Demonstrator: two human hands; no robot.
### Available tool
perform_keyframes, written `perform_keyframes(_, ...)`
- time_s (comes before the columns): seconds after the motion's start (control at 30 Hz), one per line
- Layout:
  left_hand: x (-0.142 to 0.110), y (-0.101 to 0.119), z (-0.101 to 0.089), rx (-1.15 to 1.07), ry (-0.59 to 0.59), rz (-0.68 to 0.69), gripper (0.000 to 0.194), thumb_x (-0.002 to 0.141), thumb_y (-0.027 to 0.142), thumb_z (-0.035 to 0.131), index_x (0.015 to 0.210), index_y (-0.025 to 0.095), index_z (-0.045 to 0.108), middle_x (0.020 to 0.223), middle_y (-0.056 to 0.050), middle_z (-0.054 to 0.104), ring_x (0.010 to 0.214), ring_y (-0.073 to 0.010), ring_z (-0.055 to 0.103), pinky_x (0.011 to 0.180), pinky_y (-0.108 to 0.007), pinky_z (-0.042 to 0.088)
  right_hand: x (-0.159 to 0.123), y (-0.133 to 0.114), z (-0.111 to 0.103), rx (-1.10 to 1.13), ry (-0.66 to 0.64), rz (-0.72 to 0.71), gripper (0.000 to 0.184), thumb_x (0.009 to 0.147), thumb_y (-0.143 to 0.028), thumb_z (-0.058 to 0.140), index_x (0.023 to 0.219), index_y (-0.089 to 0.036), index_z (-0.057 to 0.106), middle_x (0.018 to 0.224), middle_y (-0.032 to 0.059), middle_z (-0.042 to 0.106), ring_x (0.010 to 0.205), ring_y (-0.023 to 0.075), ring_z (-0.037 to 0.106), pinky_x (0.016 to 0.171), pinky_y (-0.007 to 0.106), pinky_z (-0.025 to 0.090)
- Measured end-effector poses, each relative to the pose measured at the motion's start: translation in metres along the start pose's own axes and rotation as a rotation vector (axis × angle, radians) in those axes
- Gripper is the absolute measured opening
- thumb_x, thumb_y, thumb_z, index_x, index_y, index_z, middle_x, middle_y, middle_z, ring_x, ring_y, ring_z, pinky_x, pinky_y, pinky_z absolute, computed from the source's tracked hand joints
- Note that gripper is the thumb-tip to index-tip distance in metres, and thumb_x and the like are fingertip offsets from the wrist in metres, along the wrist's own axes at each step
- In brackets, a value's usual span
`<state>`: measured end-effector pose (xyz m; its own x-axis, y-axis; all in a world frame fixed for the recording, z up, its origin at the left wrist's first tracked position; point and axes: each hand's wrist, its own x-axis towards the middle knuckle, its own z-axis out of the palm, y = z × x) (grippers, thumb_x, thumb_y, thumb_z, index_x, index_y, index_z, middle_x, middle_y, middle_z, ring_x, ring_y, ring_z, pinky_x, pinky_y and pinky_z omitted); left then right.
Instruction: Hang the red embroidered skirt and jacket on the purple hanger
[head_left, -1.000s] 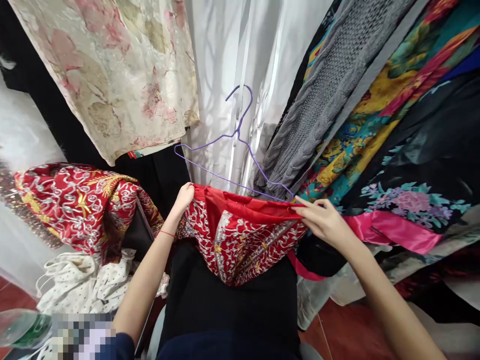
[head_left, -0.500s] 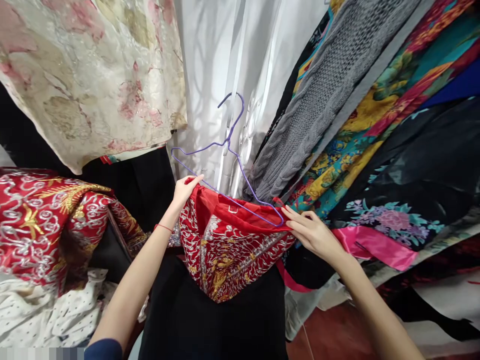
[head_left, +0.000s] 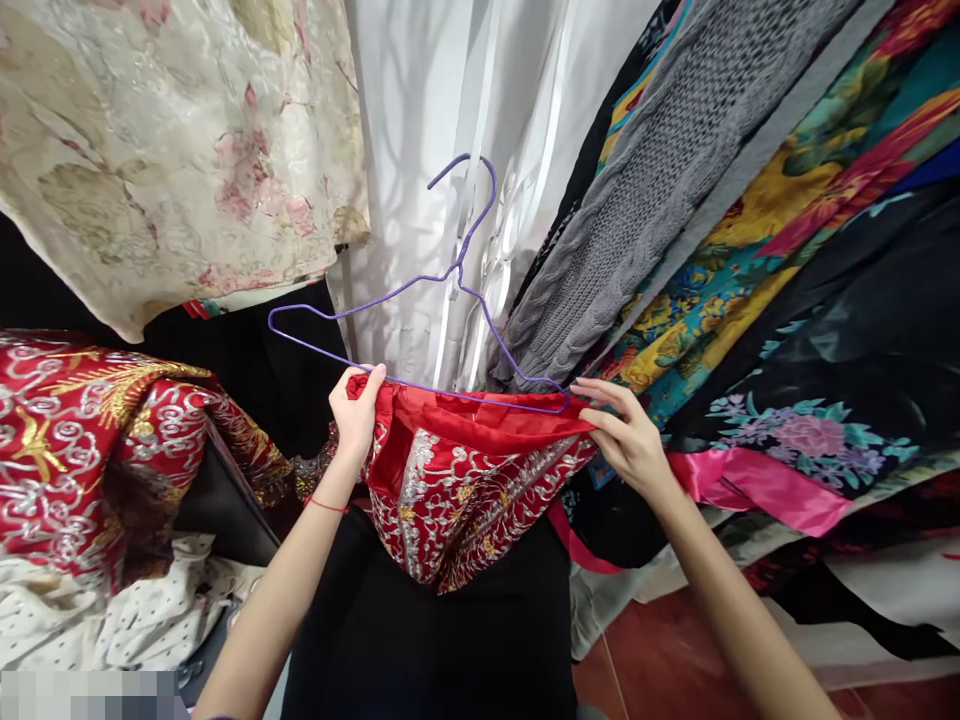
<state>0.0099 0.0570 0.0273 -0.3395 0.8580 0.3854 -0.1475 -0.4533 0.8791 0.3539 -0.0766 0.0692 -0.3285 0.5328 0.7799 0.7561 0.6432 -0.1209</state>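
Note:
A red garment (head_left: pixel 480 500) with silver and gold embroidery hangs between my hands, its plain red lining showing along the upper edge. My left hand (head_left: pixel 355 415) is closed on the left end of that edge, thumb on top by the hanger's lower bar. With my right hand (head_left: pixel 628 438) I pinch the right end of the edge, my index finger stretched toward the hanger's corner. A purple wire hanger (head_left: pixel 405 287) lies along the top edge, hook upward. Its left corner sticks out past my left hand; its right corner rests against the red lining.
A cream floral cloth (head_left: pixel 187 180) hangs at upper left above another red embroidered garment (head_left: pixel 75 430). White polka-dot fabric (head_left: pixel 150 610) lies below it. White curtain (head_left: pixel 409 100) hangs behind. A grey knit (head_left: pixel 675 170) and several patterned clothes hang at right, with a pink ribbon (head_left: pixel 765 485).
The hanger has shifted left and risen, so its left corner reaches farther beyond my left hand. My left hand has moved slightly left and down. My right hand has shifted slightly right.

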Motion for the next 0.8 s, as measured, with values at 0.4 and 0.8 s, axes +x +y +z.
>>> perform_keyframes(0.4,-0.019,0.003,-0.011,0.051,-0.082,-0.017,0.024,0.077,0.039,0.075,0.075,0.019,0.062,0.073,0.002,0.060,0.068,-0.0118,0.054,0.071,-0.024,0.045,0.078,0.011,0.019,-0.054,0.277,0.169,0.019,0.097,-0.029,0.050,0.089,-0.022,0.066,0.108,0.0102,0.072,0.096,0.0232,0.070,0.082,0.040,0.059)
perform_keyframes(0.8,-0.019,0.005,-0.017,0.001,-0.093,0.016,0.010,0.080,0.028,0.065,0.083,0.020,0.059,0.085,-0.001,0.066,0.084,-0.0157,0.066,0.081,-0.026,0.050,0.135,-0.042,0.065,0.088,-0.089,0.074,0.021,0.100,-0.028,0.046,0.087,-0.021,0.060,0.081,0.0025,0.065,0.075,0.0163,0.063,0.075,0.027,0.050)
